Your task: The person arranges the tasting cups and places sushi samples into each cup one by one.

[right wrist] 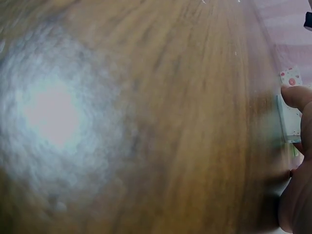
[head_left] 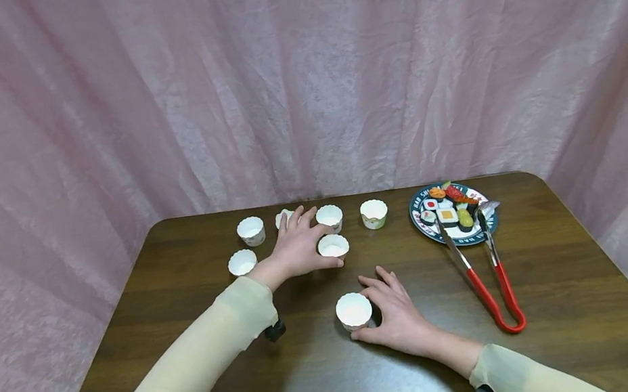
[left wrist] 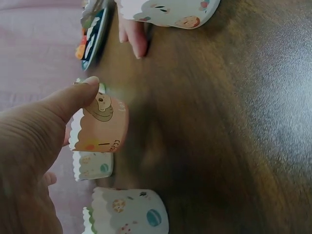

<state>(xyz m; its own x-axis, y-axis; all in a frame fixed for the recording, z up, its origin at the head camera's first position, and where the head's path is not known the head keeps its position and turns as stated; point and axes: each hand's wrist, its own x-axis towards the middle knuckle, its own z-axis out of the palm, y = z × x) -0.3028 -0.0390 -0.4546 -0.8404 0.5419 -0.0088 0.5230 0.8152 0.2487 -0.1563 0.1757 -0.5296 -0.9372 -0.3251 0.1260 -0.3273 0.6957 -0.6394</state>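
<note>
My left hand (head_left: 297, 248) pinches a paper baking cup (head_left: 333, 248) between thumb and fingers, toward the back middle of the table. In the left wrist view this cup (left wrist: 109, 126) shows a peach side with a cartoon print, and it hangs close over the wood. Nearer the front, my right hand (head_left: 397, 321) grips another baking cup (head_left: 353, 312), white inside with a scalloped rim. Its printed side (right wrist: 291, 119) shows at the right edge of the right wrist view. Around my left hand stand more baking cups (head_left: 251, 231), one partly hidden behind its fingers.
At the back right lies a round blue-rimmed plate (head_left: 417, 226) bearing several sushi pieces (head_left: 447, 216). Red-handled tongs (head_left: 512, 301) rest with their tips on the plate and handles toward the front. A pink curtain (head_left: 297, 89) hangs behind the brown wooden table (head_left: 576, 291).
</note>
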